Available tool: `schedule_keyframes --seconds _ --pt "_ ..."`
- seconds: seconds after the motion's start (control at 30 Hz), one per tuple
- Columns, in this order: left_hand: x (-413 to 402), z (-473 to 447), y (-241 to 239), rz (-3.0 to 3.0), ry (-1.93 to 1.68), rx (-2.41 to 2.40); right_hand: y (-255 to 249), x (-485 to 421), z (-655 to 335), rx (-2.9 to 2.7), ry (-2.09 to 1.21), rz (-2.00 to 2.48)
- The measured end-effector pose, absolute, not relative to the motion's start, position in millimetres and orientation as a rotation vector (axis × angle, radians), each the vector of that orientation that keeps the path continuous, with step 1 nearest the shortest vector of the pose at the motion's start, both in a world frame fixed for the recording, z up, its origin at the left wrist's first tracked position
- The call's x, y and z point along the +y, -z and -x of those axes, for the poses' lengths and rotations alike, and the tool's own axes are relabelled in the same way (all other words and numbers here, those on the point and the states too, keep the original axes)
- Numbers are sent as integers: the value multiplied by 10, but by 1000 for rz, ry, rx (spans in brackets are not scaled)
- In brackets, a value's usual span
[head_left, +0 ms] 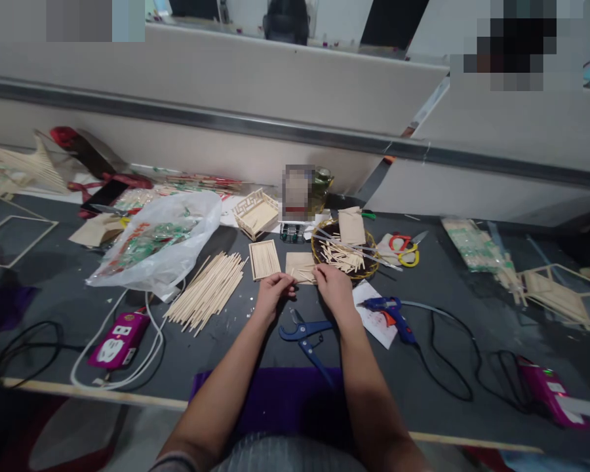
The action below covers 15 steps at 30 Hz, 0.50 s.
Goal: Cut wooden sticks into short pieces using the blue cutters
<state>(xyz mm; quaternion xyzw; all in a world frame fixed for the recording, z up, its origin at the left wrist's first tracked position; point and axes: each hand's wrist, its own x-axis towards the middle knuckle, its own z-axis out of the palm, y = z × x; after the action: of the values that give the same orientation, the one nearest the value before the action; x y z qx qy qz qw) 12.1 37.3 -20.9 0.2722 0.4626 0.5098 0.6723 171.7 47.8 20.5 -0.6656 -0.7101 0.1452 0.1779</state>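
Observation:
My left hand (274, 293) has its thumb and fingertips pinched together at the left edge of a tan paper square (293, 261). What it holds, if anything, is too small to make out. My right hand (335, 286) is closed at the square's right edge, its fingertips on a short thin wooden stick (305, 271). Just left of my hands lies a flat framed panel of sticks (264, 260). Beyond my right hand, a round basket (373, 262) holds many short sticks and a tan sheet (351, 227). Below my hands rests a blue-handled cutter (305, 331).
Long sticks (209, 288) and a white plastic bag (201, 216) lie left. A small stick-built tray (256, 215) stands behind. To the right are a blue glue gun (393, 313) with its cord, scissors (408, 252) and a magenta power strip (550, 390); another power strip (120, 337) lies left.

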Motion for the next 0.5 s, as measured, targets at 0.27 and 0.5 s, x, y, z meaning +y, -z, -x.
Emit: schedule_keyframes --seconds 0.27,0.5 --pt "360 -103 204 -559 -1169 1053 -88 516 -1478 -2169 -157 2109" --pt "358 -99 186 -542 -1173 1070 -62 436 -1543 -2255 -208 2108"
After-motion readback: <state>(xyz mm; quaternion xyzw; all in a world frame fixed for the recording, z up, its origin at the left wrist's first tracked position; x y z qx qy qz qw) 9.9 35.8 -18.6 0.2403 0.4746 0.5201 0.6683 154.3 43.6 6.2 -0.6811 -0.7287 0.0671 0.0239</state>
